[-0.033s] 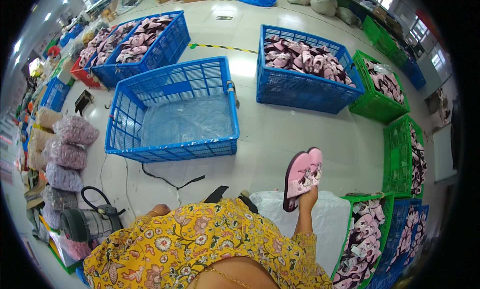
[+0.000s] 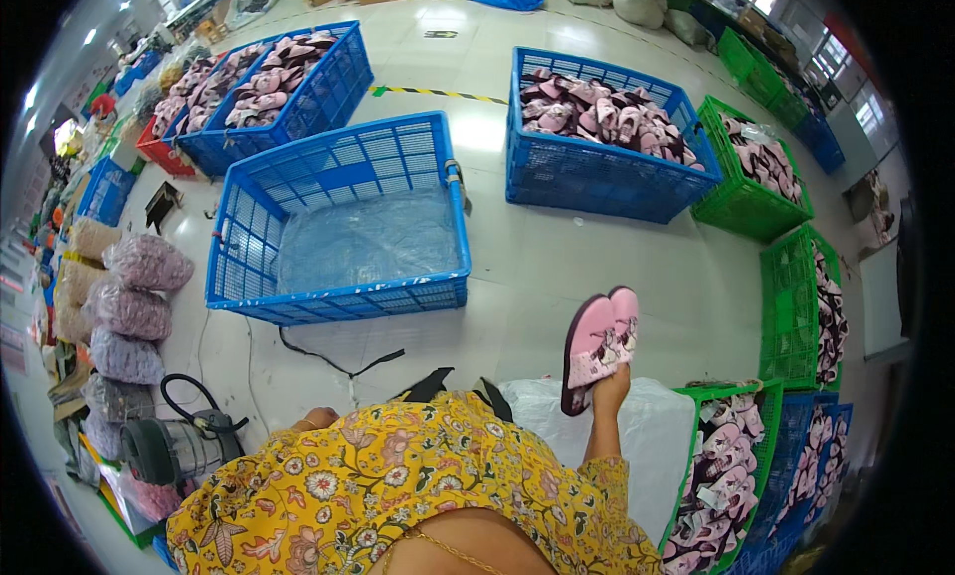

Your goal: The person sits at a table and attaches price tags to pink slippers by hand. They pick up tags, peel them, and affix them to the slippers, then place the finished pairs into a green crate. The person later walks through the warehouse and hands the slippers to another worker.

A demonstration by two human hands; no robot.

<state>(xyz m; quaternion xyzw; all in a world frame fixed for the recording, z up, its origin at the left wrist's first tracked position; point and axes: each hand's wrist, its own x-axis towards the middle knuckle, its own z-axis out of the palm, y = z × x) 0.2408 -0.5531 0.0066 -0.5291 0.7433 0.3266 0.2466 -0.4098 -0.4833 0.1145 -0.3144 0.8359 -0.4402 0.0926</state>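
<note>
A pair of pink slippers [image 2: 600,348] with dark edges and patterned straps is in my right hand [image 2: 611,384], which is closed around them at the strap end. The two slippers are pressed side by side, soles upright, over the floor beside a white wrapped bundle [image 2: 647,426]. My left hand [image 2: 320,417] shows only in part at the edge of my yellow floral top. Its fingers are hidden, and I see nothing held in it. Ahead of me to the left stands a large blue crate [image 2: 338,301] with a clear plastic sheet [image 2: 368,242] on its bottom.
Another blue crate [image 2: 597,182] full of pink slippers stands ahead to the right. Green crates [image 2: 746,202] of slippers line the right side. More filled blue crates [image 2: 288,127] stand at the far left. A vacuum cleaner [image 2: 179,446] and stacked bagged bundles [image 2: 144,306] are at my left.
The slippers and my right hand sit very slightly higher in the view. The crates have shifted slightly left with the view. My grip looks the same.
</note>
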